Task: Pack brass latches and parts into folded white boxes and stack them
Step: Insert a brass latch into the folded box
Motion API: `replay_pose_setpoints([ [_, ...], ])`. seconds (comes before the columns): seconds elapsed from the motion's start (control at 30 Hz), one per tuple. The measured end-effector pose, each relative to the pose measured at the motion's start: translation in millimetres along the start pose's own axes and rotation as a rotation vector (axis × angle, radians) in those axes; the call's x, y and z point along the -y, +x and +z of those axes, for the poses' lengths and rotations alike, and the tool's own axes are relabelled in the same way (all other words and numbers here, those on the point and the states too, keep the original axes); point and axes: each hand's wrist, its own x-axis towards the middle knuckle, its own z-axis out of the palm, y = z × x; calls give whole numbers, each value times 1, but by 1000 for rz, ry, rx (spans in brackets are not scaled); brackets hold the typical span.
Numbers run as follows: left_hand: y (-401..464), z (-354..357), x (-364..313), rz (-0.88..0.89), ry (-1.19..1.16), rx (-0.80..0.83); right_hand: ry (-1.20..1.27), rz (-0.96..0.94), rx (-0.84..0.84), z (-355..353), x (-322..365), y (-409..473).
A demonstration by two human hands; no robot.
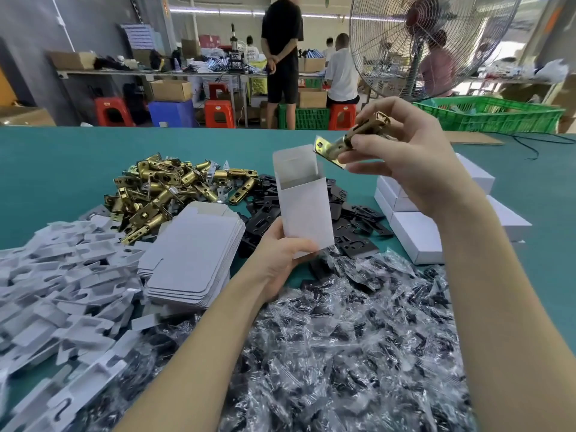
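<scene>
The brass latch is pinched by the right hand, its long axis slanting faceplate-down toward the open box. The box is gripped upright by the left hand, with black plates heaped just beyond those fingers.

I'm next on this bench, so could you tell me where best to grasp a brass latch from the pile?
Probably by its round barrel, from above: in the brass latch pile barrels lie sideways and exposed, and the right hand holds its latch that way.

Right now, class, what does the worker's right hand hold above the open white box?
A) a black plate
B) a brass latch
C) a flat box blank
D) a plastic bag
B: the right hand grips a brass latch just above the open white box.
</scene>
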Motion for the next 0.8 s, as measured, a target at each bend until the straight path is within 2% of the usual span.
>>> replay_pose_setpoints([
  [0.13, -3, 1, 0, -10, 112, -4, 164, -7, 112, 4, 9, -2],
  [0.47, -1, 2, 3, -29, 97, -18, 481, 207, -28, 14, 4, 3],
  [0.6, 0, 2, 5, 3, 158, -21, 360, 155, -31, 14, 1, 3],
  [0.8, 1, 0, 6, 54, 212, -24, -146, -16, 112, 23, 6, 0],
])
